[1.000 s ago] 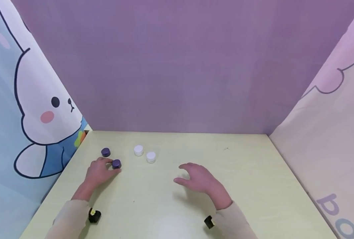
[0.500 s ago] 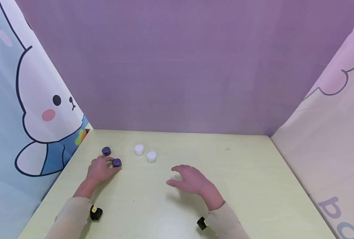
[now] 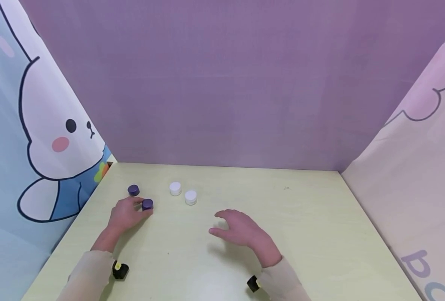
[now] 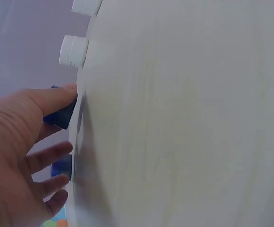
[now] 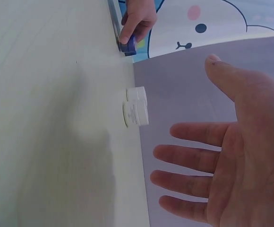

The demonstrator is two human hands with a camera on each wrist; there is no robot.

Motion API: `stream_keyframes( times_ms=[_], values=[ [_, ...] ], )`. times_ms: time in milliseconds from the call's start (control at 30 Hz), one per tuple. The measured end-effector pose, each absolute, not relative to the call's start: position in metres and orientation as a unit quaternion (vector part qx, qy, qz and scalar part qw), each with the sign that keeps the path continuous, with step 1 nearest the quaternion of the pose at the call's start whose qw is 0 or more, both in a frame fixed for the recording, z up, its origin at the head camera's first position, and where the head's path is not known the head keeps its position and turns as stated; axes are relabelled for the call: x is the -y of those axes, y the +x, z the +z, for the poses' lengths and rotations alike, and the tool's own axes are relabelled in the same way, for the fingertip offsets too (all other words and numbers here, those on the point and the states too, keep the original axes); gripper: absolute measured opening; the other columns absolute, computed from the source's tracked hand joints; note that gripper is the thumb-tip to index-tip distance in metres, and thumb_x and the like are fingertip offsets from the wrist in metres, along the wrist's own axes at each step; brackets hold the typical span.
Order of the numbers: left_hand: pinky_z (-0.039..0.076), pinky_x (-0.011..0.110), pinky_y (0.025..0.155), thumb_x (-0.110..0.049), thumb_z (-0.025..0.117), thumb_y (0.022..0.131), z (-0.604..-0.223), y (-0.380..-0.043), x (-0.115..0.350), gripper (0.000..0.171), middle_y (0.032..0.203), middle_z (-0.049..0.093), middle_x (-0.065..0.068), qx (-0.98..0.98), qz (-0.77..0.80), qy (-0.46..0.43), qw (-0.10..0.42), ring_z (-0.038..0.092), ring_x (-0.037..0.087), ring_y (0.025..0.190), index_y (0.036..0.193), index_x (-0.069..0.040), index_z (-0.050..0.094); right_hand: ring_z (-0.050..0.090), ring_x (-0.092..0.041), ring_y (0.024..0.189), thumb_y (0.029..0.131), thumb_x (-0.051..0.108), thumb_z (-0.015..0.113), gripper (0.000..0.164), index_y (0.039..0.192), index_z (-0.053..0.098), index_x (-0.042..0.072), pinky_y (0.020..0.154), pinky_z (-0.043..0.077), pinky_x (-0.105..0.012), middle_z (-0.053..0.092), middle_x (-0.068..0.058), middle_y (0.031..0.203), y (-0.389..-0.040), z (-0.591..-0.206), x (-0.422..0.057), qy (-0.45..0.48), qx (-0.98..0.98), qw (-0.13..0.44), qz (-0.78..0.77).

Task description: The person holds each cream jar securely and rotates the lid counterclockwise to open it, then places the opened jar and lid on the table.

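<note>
A small dark purple jar (image 3: 147, 203) stands on the table, its side pinched between the thumb and a finger of my left hand (image 3: 125, 216). The left wrist view shows the thumb lying across this jar (image 4: 60, 116) while the other fingers spread out beside a second blue-purple jar (image 4: 61, 166). That second jar (image 3: 133, 190) sits just behind the hand. Two white jars, a farther one (image 3: 175, 188) and a nearer one (image 3: 190, 197), stand to the right. My right hand (image 3: 239, 229) hovers over the table with fingers apart and holds nothing, as its palm (image 5: 241, 165) also shows.
The pale table (image 3: 301, 234) meets a purple backdrop (image 3: 226, 92) at its far edge. A rabbit-print cloth (image 3: 53, 125) hangs at the left, a pale printed cloth (image 3: 414, 167) at the right. Black wrist devices (image 3: 120, 271) show at both sleeves.
My right hand has shifted a little to the left, then stayed nearly still. The left hand keeps its pinch on the purple jar, which has hardly moved.
</note>
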State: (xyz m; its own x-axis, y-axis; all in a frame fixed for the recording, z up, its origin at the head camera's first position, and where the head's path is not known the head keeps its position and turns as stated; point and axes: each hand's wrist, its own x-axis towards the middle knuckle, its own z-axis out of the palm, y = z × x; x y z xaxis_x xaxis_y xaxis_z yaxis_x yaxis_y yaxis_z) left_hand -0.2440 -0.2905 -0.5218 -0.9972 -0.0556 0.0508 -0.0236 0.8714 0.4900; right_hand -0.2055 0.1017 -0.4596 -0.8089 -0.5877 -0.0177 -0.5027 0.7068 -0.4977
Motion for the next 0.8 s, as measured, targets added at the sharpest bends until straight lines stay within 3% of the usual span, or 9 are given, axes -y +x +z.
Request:
stream_keyframes(
  times_ms=[300,500,800],
  values=[
    [0.046,0.055,0.087,-0.042,0.076,0.083,-0.512,-0.240,0.276,0.060,0.113,0.066,0.022,0.956,-0.291,0.017,0.022,0.059,0.042,0.107,0.122,0.001,0.063,0.052,-0.018,0.122,0.094,0.061,0.048,0.065,0.134,0.056,0.011,0.101,0.041,-0.038,0.058,0.000,0.131,-0.203,-0.459,-0.112,-0.292,-0.911,0.098,-0.275],
    [0.044,0.057,0.091,-0.034,0.076,0.084,-0.500,-0.236,0.262,0.055,0.119,0.063,0.022,0.949,-0.315,0.000,0.030,0.055,0.043,0.114,0.124,0.001,0.062,0.050,-0.018,0.125,0.094,0.059,0.049,0.064,0.135,0.055,0.010,0.102,0.040,-0.039,0.057,0.001,0.133,-0.202,-0.454,-0.117,-0.289,-0.901,0.107,-0.305],
    [0.047,0.052,0.089,-0.019,0.078,0.082,-0.489,-0.234,0.246,0.046,0.112,0.068,0.015,0.926,-0.372,-0.055,0.045,0.060,0.038,0.109,0.122,0.000,0.064,0.052,-0.020,0.123,0.097,0.044,0.056,0.052,0.134,0.056,0.008,0.102,0.041,-0.040,0.058,-0.002,0.133,-0.207,-0.454,-0.131,-0.284,-0.911,0.096,-0.283]
  ],
)
